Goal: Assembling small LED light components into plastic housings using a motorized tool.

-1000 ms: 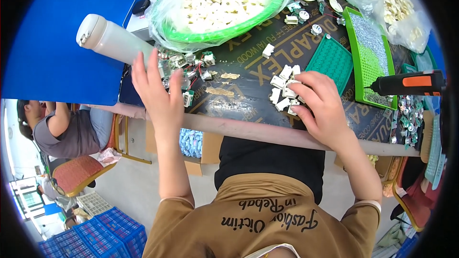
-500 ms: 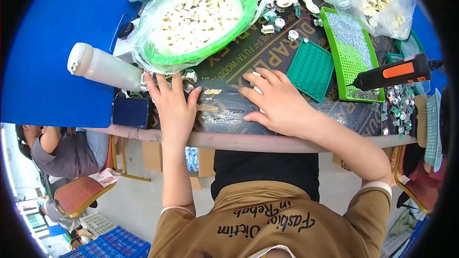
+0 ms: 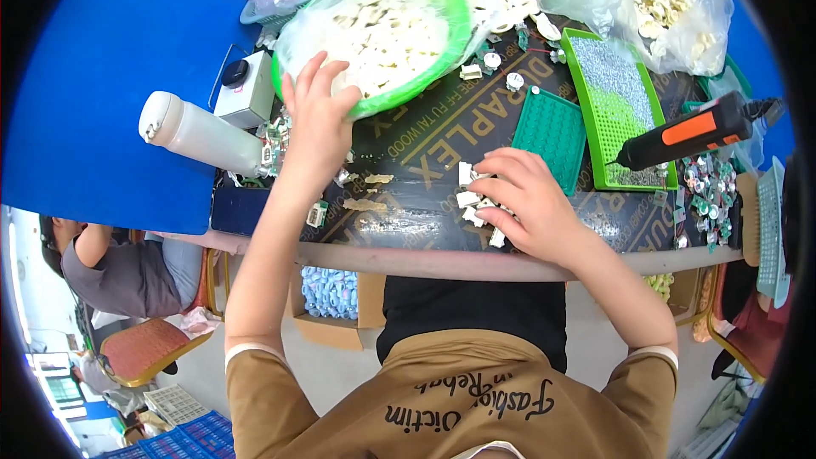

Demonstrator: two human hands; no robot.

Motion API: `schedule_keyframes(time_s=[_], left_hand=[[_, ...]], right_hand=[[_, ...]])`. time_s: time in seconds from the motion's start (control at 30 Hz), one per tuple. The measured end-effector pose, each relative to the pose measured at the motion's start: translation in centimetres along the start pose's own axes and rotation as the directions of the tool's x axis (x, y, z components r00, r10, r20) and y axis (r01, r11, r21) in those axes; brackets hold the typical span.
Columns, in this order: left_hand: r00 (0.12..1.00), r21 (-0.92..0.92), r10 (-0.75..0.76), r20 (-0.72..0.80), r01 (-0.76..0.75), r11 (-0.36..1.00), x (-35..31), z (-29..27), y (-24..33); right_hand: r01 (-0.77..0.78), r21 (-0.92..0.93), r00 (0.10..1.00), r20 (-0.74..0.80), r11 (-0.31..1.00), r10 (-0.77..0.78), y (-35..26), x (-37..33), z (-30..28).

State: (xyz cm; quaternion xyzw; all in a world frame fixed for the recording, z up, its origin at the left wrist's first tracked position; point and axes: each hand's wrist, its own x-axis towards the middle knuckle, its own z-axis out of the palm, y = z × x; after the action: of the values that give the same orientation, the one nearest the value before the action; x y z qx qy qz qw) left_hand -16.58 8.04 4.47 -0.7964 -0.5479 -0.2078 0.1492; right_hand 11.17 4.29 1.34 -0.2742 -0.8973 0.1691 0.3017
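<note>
Under and just left of your right hand (image 3: 531,204) lies a loose cluster of small white parts (image 3: 467,199), blocky and notched, turned at differing angles; your fingers hide some of them. Beyond your left hand (image 3: 319,123), whose fingertips overlap its near-left edge, sits a round green basin (image 3: 461,17) draped with clear plastic film (image 3: 316,19). It holds a broad heap of white pieces (image 3: 404,42), jumbled, just past your left fingers and to their right.
</note>
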Motion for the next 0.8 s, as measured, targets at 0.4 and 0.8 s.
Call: schedule_keyframes(time_s=[0.4,0.8], left_hand=[[0.993,0.021,-0.013,-0.114,0.016,1.000,3.0,-0.4,1.6],[0.916,0.245,-0.361,0.173,0.315,0.917,-5.6,0.7,-1.5]], right_hand=[[-0.022,0.000,1.000,-0.014,1.000,0.022,-0.2,-0.2,0.0],[-0.011,0.032,0.999,-0.039,0.999,0.013,-0.4,-0.1,0.1]])
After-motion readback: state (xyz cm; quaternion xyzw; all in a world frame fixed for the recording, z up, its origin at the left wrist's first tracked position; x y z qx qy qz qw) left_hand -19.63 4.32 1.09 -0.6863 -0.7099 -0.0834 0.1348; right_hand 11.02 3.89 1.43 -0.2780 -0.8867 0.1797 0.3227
